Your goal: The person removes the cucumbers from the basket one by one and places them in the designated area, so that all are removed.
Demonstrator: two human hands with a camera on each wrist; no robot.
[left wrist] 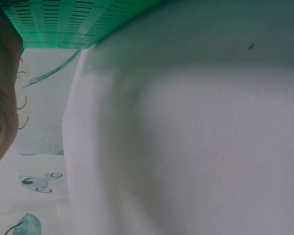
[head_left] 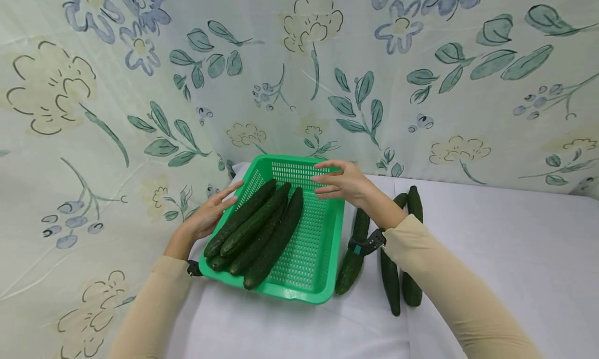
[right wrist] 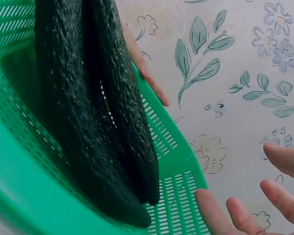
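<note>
A green plastic basket (head_left: 299, 260) with slotted walls holds several dark green cucumbers (head_left: 277, 244), lying lengthwise toward its left side. My left hand (head_left: 208, 213) supports the basket's left side, its fingers extended along the rim. In the left wrist view, part of that hand (left wrist: 2, 98) shows beside the basket wall (left wrist: 54, 24), which hangs above the white cloth. Over the basket's far right corner, my right hand (head_left: 343, 182) is spread and holds nothing. Its fingertips (right wrist: 206, 203) overlap the basket rim in the right wrist view.
Three more cucumbers (head_left: 390, 281) lie on the white cloth (head_left: 491, 255) right of the basket, partly beneath the right forearm. A floral-patterned curtain (head_left: 281, 104) rises behind the table and along its left side. Dark straps (head_left: 369, 242) circle both wrists.
</note>
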